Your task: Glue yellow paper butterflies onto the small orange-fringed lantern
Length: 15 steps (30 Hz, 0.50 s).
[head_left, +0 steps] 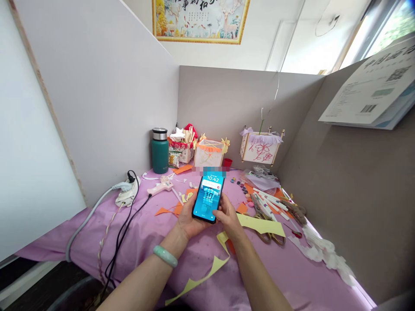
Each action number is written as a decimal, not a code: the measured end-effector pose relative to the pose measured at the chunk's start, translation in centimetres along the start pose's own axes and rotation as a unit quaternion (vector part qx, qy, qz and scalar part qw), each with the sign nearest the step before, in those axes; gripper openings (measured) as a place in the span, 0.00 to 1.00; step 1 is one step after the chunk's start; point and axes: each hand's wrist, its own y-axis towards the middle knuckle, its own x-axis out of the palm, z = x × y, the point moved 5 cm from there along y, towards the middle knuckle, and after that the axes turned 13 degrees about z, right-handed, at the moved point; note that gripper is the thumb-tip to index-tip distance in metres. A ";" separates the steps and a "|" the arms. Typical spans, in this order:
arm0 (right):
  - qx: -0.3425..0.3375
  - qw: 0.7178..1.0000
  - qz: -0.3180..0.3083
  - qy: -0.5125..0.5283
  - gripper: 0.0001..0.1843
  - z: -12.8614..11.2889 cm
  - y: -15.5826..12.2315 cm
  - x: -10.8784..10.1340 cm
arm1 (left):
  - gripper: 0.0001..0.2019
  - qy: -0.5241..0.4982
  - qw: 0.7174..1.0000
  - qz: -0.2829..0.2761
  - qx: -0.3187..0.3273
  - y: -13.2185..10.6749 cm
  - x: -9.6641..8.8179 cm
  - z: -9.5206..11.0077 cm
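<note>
While both hands sit on a smartphone, view is head cam, looking down at a lilac-cloth-covered table.

Left hand grips the phone's lower left side. Right hand is right beside it, fingers on the phone's right edge. Hands close together, both clamped on the phone, which is held tilted above the table's middle. Lock screen reads 10:42 over a blue image. Jade bangle on the left wrist.

Under the right hand: yellow paper offcut, with scissors partly beneath it. Long yellow paper strip lies below the forearms. Orange paper scraps left of the phone. Pink glue gun beyond the left hand, near a white power strip with black and grey cables.

Right side: markers, small paint pots, white lacy tissue.

Back edge: teal flask, box of sticks, two paper lanterns, red cup. Grey partition behind them, printed sheet on the right, framed deer picture high on the wall.
</note>
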 end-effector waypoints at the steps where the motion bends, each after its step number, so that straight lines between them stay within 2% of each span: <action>1: 0.000 1.000 0.004 -0.004 0.33 0.1 0.1 0.0 | 0.26 -0.002 1.000 0.000 0.004 0.0 0.0 0.0; 3: -0.005 0.999 0.029 -0.021 0.29 0.3 0.2 -0.2 | 0.24 -0.004 1.000 0.002 0.012 0.1 -0.1 0.1; 6: -0.018 0.993 0.098 -0.059 0.21 0.4 0.4 -0.9 | 0.22 0.001 1.000 -0.004 0.014 0.1 -0.2 0.0; 8: -0.018 0.988 0.133 -0.079 0.22 0.4 0.4 -1.2 | 0.23 0.006 1.000 -0.020 0.009 0.1 -0.1 -0.1; 15: -0.016 0.991 0.120 -0.064 0.23 0.3 0.2 -0.9 | 0.24 -0.007 0.999 -0.036 0.013 0.0 0.0 0.0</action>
